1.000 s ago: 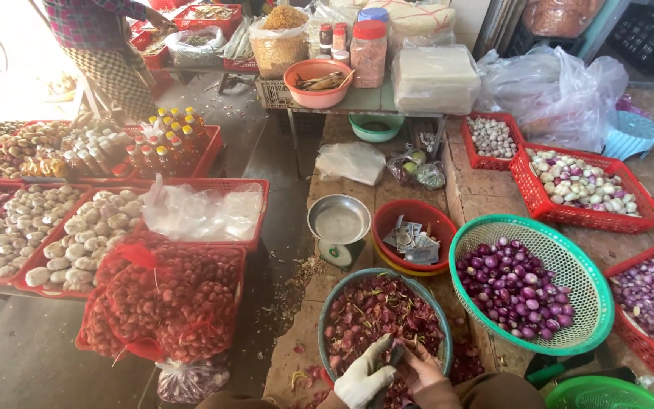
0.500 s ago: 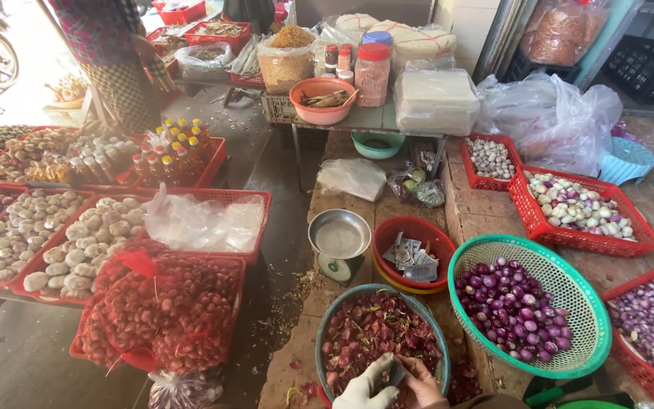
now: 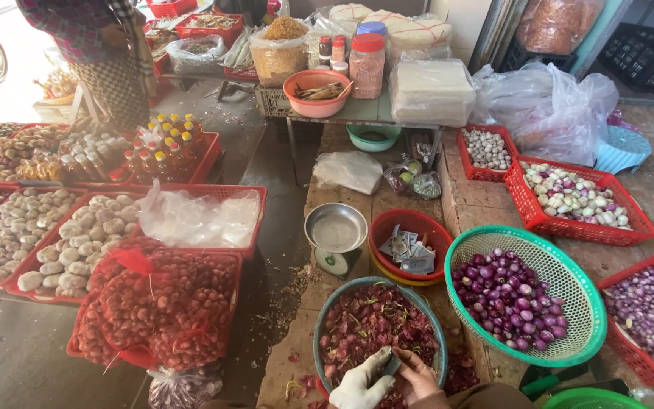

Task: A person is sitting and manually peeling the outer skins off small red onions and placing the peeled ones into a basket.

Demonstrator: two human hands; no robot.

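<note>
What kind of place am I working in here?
Most likely an open-air market stall selling produce. Red crates of garlic and netted shallots cover the ground, a weighing scale stands beside a red bowl of banknotes, and a green basket holds peeled shallots.

bare concrete floor (image 3: pixel 281 227) carries red plastic crates (image 3: pixel 191 189), round green plastic basket of purple shallots (image 3: pixel 562 303), red bowl (image 3: pixel 410 227), small metal-pan scale (image 3: pixel 334 231).

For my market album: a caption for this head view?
Gloved left hand and bare right hand meet over a bowl of shallot peelings, beside a green basket.
</note>
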